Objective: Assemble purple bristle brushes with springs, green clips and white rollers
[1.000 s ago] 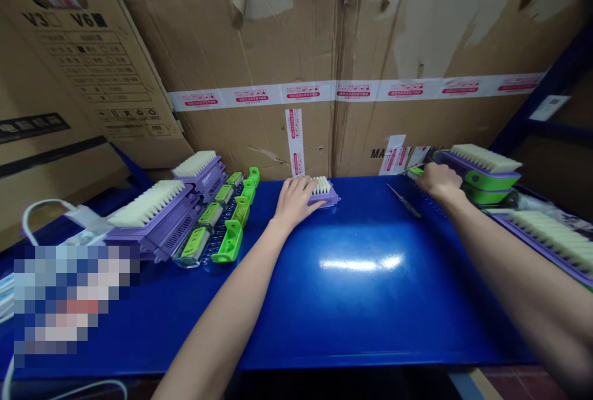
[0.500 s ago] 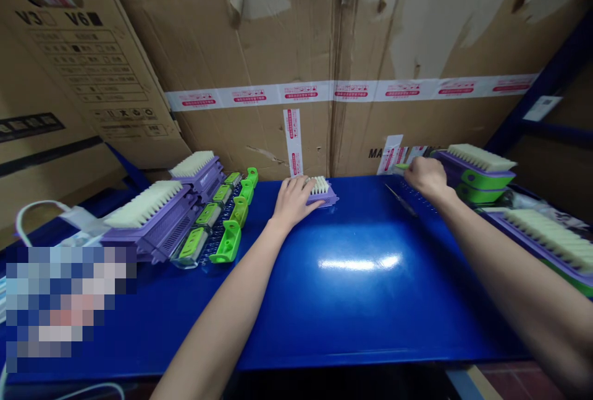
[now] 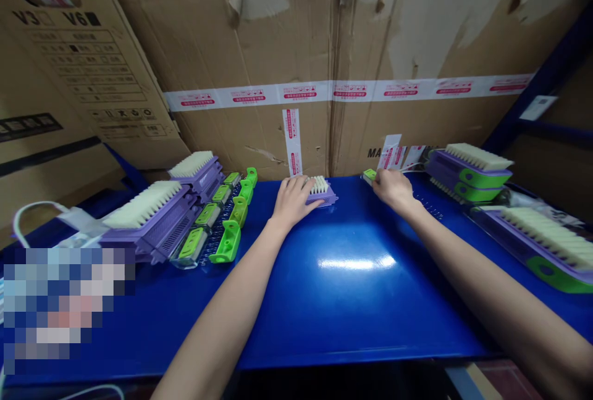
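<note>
My left hand [image 3: 292, 199] rests with curled fingers on a small purple brush head [image 3: 323, 190] with white bristles, at the back middle of the blue table [image 3: 352, 289]. To its right, my right hand [image 3: 391, 188] is closed on a small green piece [image 3: 369, 175] that sticks out to the left of the fingers. The two hands lie about a hand's width apart.
Purple brush blocks [image 3: 155, 215] and a row of green clip parts [image 3: 227, 239] fill the left side. More purple and green brushes [image 3: 470, 168] are stacked at the right, with a long one [image 3: 542, 239] nearer me. Taped cardboard boxes [image 3: 324, 66] wall the back.
My right hand has come left from the stacked brushes toward the small brush head, carrying the green piece. The thin dark tool it passed is now hidden. My left hand has stayed put.
</note>
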A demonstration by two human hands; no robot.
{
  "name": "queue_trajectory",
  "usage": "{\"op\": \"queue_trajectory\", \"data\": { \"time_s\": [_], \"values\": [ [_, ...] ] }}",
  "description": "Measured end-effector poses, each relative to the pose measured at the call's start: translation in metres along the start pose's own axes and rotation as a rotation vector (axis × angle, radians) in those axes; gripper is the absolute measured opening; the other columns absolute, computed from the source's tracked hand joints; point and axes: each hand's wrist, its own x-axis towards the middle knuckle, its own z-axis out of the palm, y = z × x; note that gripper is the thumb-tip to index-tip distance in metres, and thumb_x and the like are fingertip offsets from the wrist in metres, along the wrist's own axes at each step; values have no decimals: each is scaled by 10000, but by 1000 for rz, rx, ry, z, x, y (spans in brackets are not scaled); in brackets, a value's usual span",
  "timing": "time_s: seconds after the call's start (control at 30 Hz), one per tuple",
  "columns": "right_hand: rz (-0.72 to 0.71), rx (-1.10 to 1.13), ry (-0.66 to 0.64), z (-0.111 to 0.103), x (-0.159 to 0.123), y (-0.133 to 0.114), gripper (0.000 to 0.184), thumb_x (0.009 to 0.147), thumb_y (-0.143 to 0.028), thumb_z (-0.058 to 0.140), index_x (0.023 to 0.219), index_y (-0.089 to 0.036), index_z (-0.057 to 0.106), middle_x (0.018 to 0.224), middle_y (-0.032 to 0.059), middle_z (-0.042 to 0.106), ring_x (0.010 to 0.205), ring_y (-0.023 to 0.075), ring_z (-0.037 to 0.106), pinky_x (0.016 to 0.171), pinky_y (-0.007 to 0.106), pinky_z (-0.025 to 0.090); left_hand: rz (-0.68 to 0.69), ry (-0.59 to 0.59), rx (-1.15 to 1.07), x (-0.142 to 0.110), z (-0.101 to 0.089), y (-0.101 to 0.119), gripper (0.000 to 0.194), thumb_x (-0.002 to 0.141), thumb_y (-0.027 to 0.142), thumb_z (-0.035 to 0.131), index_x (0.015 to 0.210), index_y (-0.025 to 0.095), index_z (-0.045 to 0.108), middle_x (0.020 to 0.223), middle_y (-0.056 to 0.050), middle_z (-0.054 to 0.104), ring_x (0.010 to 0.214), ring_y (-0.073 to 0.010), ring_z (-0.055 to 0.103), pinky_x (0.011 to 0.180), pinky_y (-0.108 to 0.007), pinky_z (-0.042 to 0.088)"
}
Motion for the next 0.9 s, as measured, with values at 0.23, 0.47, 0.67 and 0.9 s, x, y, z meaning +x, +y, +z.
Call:
{"op": "queue_trajectory", "data": {
  "time_s": [0.23, 0.47, 0.67, 0.9],
  "values": [
    [45, 28, 98, -2, 2, 15, 408, 903, -405, 405, 1081, -124, 641, 1077, 197, 642, 1035, 325, 583, 760, 371, 446, 22, 33, 13, 0, 1, -2, 440, 850, 503, 571, 1195, 231, 587, 1229, -118, 614, 1169, -287, 521, 1064, -566, 251],
    [-20, 56, 165, 8, 4, 29, 376, 918, -354, 375, 1075, -139, 640, 1082, 170, 649, 1023, 297, 579, 753, 344, 427, 9, 39, 15, -1, 4, -3, 432, 852, 485, 577, 1216, 252, 581, 1222, -119, 616, 1172, -295, 518, 1076, -635, 189],
    [-134, 6, 131, 8, 7, 10, 358, 903, -368, 446, 1125, -129, 594, 1117, 175, 633, 1073, 311, 553, 788, 345, 408, -7, 23, -4, -1, 1, -2, 411, 859, 457, 576, 1225, 270, 575, 1247, -113, 605, 1180, -296, 513, 1077, -646, 180],
    [-73, 0, 53, 9, 11, 6, 318, 890, -306, 448, 1143, -155, 569, 1074, 161, 657, 973, 281, 611, 716, 317, 394, -3, 13, -26, -2, 0, -1, 391, 865, 397, 571, 1231, 261, 568, 1254, -116, 590, 1206, -297, 493, 1085, -647, 164]
  ]
}}
